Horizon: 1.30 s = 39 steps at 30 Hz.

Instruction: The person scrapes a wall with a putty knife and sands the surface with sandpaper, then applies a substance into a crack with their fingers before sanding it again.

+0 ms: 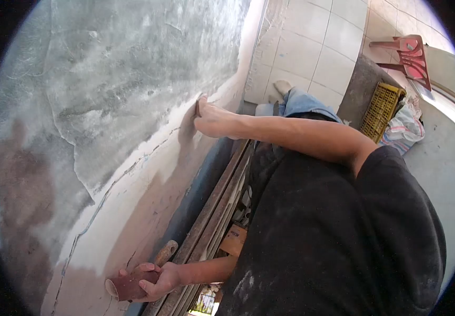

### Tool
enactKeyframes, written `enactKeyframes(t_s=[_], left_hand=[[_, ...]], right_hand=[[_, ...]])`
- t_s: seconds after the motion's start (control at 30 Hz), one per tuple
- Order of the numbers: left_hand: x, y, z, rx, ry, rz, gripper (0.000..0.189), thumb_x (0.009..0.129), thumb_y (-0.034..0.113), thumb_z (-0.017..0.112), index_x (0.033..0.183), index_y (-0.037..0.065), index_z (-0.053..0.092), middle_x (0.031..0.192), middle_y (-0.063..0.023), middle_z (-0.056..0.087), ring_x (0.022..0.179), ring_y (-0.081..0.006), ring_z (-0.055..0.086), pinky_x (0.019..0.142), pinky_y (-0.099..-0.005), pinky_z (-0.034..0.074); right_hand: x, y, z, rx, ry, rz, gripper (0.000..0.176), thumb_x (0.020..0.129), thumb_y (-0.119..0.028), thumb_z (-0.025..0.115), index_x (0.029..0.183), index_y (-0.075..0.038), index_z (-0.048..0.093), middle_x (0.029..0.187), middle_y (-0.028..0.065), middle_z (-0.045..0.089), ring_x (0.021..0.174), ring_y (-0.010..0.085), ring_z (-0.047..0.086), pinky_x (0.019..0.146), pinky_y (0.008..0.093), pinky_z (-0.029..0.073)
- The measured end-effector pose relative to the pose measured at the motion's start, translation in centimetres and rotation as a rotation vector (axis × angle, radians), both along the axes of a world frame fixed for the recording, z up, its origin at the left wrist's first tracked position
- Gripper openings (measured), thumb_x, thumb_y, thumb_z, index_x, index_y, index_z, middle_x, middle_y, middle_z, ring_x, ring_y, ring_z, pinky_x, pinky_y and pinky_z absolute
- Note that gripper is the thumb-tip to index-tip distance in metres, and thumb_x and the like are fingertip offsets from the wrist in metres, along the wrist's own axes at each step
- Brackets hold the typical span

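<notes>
My right hand (213, 120) presses against the wall (132, 79) beside a pale, patched band. Its fingers are closed on a thin, dark-edged piece, mostly hidden; I cannot tell what it is. Lower in the head view, my left hand (161, 282) is wrapped around a rolled, reddish-brown sheet that looks like sandpaper (132, 287), its pale inside showing at the open end. Just past that hand, a worn wooden handle (166, 253) sticks out. A long crack (112, 185) runs through the white band between both hands.
Long wooden boards (206, 218) lean along the wall's base, with a cardboard box (234, 239) close by. Whitish tiles (301, 45) cover the surface around my feet. Farther right are a yellow crate (381, 111), a plastic sack (404, 129) and a red plastic chair (413, 60).
</notes>
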<state>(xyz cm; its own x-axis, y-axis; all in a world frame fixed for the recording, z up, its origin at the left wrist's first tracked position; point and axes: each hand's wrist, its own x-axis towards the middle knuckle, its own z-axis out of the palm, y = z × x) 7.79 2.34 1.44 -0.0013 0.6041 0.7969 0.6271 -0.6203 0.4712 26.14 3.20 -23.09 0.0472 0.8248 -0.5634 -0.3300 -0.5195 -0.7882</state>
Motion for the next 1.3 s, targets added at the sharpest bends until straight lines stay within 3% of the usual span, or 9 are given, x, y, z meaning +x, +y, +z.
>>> enactKeyframes(t_s=[0.13, 0.23, 0.3, 0.4, 0.6, 0.83, 1.0, 1.13, 1.3], left_hand=[[-2.1, 0.2, 0.1, -0.007, 0.030, -0.027, 0.064, 0.072, 0.018, 0.050, 0.127, -0.010, 0.034, 0.107, -0.0293, 0.056, 0.042, -0.0137, 0.041, 0.034, -0.0221, 0.029], [-2.3, 0.6, -0.3, 0.009, -0.020, -0.027, 0.064, 0.072, 0.018, 0.050, 0.126, -0.011, 0.034, 0.107, -0.0310, 0.056, 0.041, -0.0134, 0.041, 0.034, -0.0222, 0.030], [-1.6, 0.2, -0.1, 0.018, -0.001, 0.000, 0.063, 0.072, 0.017, 0.050, 0.125, -0.012, 0.033, 0.107, -0.0319, 0.055, 0.041, -0.0131, 0.041, 0.034, -0.0222, 0.030], [-1.8, 0.4, -0.3, 0.038, -0.058, -0.041, 0.046, 0.073, 0.020, 0.054, 0.111, -0.005, 0.044, 0.104, -0.0271, 0.061, 0.043, -0.0146, 0.043, 0.034, -0.0239, 0.026], [-0.8, -0.1, -0.2, -0.001, -0.032, 0.035, 0.049, 0.073, 0.020, 0.054, 0.115, -0.004, 0.043, 0.104, -0.0237, 0.061, 0.044, -0.0155, 0.045, 0.035, -0.0254, 0.027], [-2.2, 0.5, 0.0, 0.025, -0.035, 0.021, 0.058, 0.073, 0.021, 0.053, 0.122, -0.007, 0.039, 0.107, -0.0272, 0.059, 0.043, -0.0148, 0.044, 0.035, -0.0245, 0.028], [-1.2, 0.3, -0.4, 0.017, -0.053, 0.023, 0.063, 0.072, 0.017, 0.049, 0.128, -0.007, 0.033, 0.111, -0.0303, 0.055, 0.041, -0.0124, 0.040, 0.034, -0.0213, 0.029], [-2.0, 0.4, -0.2, 0.014, -0.032, 0.021, 0.061, 0.072, 0.019, 0.049, 0.126, -0.006, 0.035, 0.111, -0.0289, 0.055, 0.041, -0.0131, 0.041, 0.034, -0.0224, 0.029], [-1.9, 0.4, 0.1, 0.005, 0.066, 0.011, 0.060, 0.072, 0.021, 0.049, 0.124, -0.007, 0.036, 0.110, -0.0282, 0.056, 0.040, -0.0136, 0.040, 0.034, -0.0226, 0.029]], right_hand=[[1.1, 0.2, 0.0, -0.164, 0.062, 0.029, 0.076, 0.082, -0.013, 0.040, 0.137, 0.019, -0.002, 0.115, 0.0319, 0.050, 0.108, 0.0358, 0.053, 0.088, 0.0401, 0.042], [0.7, 0.1, 1.1, -0.084, 0.011, 0.056, 0.071, 0.082, -0.013, 0.039, 0.136, 0.019, 0.005, 0.117, 0.0317, 0.049, 0.108, 0.0379, 0.053, 0.088, 0.0410, 0.042], [0.0, -0.2, 2.0, -0.092, -0.007, -0.041, 0.058, 0.081, -0.010, 0.039, 0.130, 0.016, 0.021, 0.118, 0.0323, 0.048, 0.111, 0.0407, 0.050, 0.091, 0.0428, 0.039], [1.8, -0.4, 2.3, -0.159, 0.051, 0.035, 0.058, 0.081, -0.008, 0.038, 0.130, 0.015, 0.020, 0.120, 0.0327, 0.047, 0.115, 0.0415, 0.048, 0.094, 0.0439, 0.037], [0.8, -0.1, 1.8, -0.147, -0.048, 0.068, 0.067, 0.082, -0.009, 0.039, 0.137, 0.013, 0.010, 0.120, 0.0338, 0.047, 0.116, 0.0411, 0.047, 0.092, 0.0449, 0.038], [1.3, -0.4, 3.7, -0.128, -0.009, 0.062, 0.046, 0.082, -0.010, 0.042, 0.123, 0.007, 0.031, 0.102, 0.0281, 0.056, 0.099, 0.0387, 0.055, 0.083, 0.0437, 0.041], [0.0, 0.5, 1.5, -0.164, -0.032, 0.011, 0.077, 0.080, -0.011, 0.038, 0.141, 0.013, -0.003, 0.117, 0.0317, 0.051, 0.110, 0.0412, 0.052, 0.090, 0.0416, 0.041], [0.5, -0.1, 1.3, -0.162, -0.014, 0.003, 0.074, 0.080, -0.012, 0.040, 0.138, 0.018, 0.004, 0.123, 0.0353, 0.047, 0.116, 0.0439, 0.047, 0.096, 0.0414, 0.037], [0.2, 0.5, 0.4, -0.096, -0.098, 0.026, 0.073, 0.079, -0.012, 0.044, 0.133, 0.022, 0.008, 0.118, 0.0368, 0.048, 0.112, 0.0432, 0.050, 0.091, 0.0420, 0.042]])
